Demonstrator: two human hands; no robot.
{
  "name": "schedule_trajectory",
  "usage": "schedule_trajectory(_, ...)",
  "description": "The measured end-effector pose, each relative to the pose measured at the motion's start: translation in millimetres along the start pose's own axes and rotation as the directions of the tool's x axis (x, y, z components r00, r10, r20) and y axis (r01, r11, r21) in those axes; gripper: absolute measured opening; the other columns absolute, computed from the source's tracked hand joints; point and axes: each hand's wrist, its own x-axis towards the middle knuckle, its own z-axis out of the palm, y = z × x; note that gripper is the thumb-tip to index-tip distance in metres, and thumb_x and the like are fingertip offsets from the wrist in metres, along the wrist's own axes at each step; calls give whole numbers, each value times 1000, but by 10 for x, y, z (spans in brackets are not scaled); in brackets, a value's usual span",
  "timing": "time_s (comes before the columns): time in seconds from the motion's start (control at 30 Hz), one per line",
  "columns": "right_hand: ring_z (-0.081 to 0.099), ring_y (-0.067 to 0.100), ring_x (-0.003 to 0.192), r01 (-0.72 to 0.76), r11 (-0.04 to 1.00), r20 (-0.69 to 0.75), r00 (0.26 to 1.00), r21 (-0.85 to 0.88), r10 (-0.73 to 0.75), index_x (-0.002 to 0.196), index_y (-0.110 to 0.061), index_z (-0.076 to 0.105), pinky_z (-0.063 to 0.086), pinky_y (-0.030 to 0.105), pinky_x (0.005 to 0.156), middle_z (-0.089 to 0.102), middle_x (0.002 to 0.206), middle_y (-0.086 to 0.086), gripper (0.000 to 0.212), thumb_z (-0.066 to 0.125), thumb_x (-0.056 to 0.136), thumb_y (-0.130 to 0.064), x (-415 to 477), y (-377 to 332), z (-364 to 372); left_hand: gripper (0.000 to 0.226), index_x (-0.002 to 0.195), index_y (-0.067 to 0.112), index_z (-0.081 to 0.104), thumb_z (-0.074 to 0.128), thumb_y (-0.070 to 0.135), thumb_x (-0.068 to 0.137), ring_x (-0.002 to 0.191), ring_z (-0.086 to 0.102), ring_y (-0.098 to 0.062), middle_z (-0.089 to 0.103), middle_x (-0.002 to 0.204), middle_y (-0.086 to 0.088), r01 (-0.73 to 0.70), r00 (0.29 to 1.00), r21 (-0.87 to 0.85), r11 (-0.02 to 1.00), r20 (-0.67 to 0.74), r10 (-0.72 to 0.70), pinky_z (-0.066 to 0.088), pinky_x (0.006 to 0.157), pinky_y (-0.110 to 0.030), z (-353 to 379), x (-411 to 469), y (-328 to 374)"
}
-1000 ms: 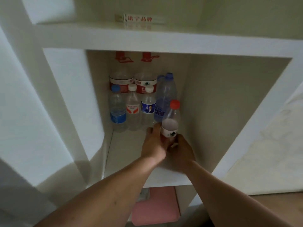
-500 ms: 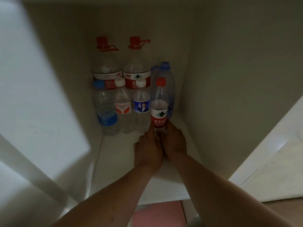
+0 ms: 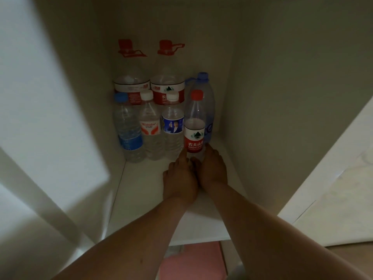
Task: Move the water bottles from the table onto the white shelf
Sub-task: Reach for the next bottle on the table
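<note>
A red-capped water bottle [image 3: 194,126] with a red and white label stands upright on the white shelf [image 3: 141,190], at the right end of a front row. My left hand [image 3: 179,178] and my right hand [image 3: 213,170] both wrap its base from either side. To its left stand a white-capped bottle with a blue label [image 3: 172,126], a white-capped bottle with a red label [image 3: 150,126] and a blue-capped bottle [image 3: 128,130]. Behind them are two large jugs with red handles [image 3: 132,77] [image 3: 167,81]. A tall blue bottle [image 3: 207,102] stands right behind the held one.
The shelf compartment has a left wall [image 3: 60,98], a back wall and a right wall [image 3: 282,98] close around the bottles. The front half of the shelf board is bare. A pink object [image 3: 187,261] lies below the shelf.
The red-capped bottle went from tilted and near the shelf's front to upright at the right end of the row. Both hands slid forward with it. The camera moved closer.
</note>
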Motion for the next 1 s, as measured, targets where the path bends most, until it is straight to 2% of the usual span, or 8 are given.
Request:
schedule_trajectory(0.17, 58, 27, 134, -37, 995, 44, 998, 90, 34, 157, -15, 40, 48, 40, 112, 52, 154, 10, 63, 69, 100, -17, -98, 50, -133, 44, 151, 21, 47, 45, 17, 108, 128, 58, -26, 64, 142, -2, -12, 999, -48, 999, -42, 10, 39, 107, -41, 4, -40, 2)
schedule_trajectory(0.3, 50, 27, 143, -66, 990, 243, 969, 122, 34, 159, -17, 36, 44, 36, 115, 45, 159, 9, 66, 65, 100, -8, -285, -18, -414, 36, 144, 29, 54, 47, 23, 109, 121, 64, -25, 69, 132, -2, 56, 994, -175, 983, 102, -38, 46, 106, -37, -137, -112, 22)
schedule_trajectory(0.37, 57, 29, 134, -101, 974, 322, 946, 203, 31, 150, -21, 45, 48, 38, 110, 53, 147, 8, 57, 65, 97, -18, -494, -128, -566, 31, 137, 26, 58, 51, 22, 107, 115, 67, -25, 70, 123, -1, 120, 984, -266, 957, 162, -78, 51, 98, -36, -281, -235, 101)
schedule_trajectory(0.43, 68, 25, 105, -190, 928, 303, 949, 321, 90, 125, -24, 58, 54, 32, 86, 67, 122, 5, 27, 61, 99, -22, -803, -264, -793, 19, 124, 21, 62, 56, 19, 106, 102, 69, -20, 70, 105, 5, 94, 986, -357, 929, 161, -37, 52, 84, -33, -450, -475, 257)
schedule_trajectory(0.5, 68, 23, 89, -140, 952, 222, 972, 271, 79, 117, -22, 61, 49, 26, 69, 71, 105, 4, 16, 56, 104, -15, -1105, -306, -1062, 7, 111, 19, 63, 59, 19, 105, 89, 67, -10, 68, 94, 8, 0, 992, -409, 912, 114, 51, 54, 77, -32, -599, -768, 455)
schedule_trajectory(0.63, 70, 23, 86, -82, 988, 187, 981, 127, 57, 105, -20, 67, 60, 40, 76, 72, 94, 1, 14, 60, 96, -12, -1804, -62, -1842, 7, 96, 22, 57, 63, 20, 101, 78, 64, -8, 65, 83, 7, -54, 968, -484, 874, 188, 164, 55, 70, -32, -678, -1499, 1037)
schedule_trajectory(0.77, 58, 15, 78, -186, 981, 162, 968, -48, 191, 92, -26, 57, 42, 23, 63, 64, 86, -8, 14, 70, 93, -19, -2466, 681, -2635, 17, 88, 26, 51, 65, 26, 98, 73, 57, -14, 60, 80, 5, -72, 871, -462, 884, 403, 282, 49, 67, -35, -187, -2109, 1610)
schedule_trajectory(1.0, 45, 18, 64, -514, 849, -60, 858, -124, 510, 74, -21, 44, 41, 35, 60, 54, 71, -2, 31, 73, 84, -14, -3230, 2229, -4001, 31, 77, 19, 45, 67, 25, 99, 63, 46, -16, 52, 69, 2, -301, 635, -417, 858, 584, 507, 42, 62, -34, 976, -2698, 2978)
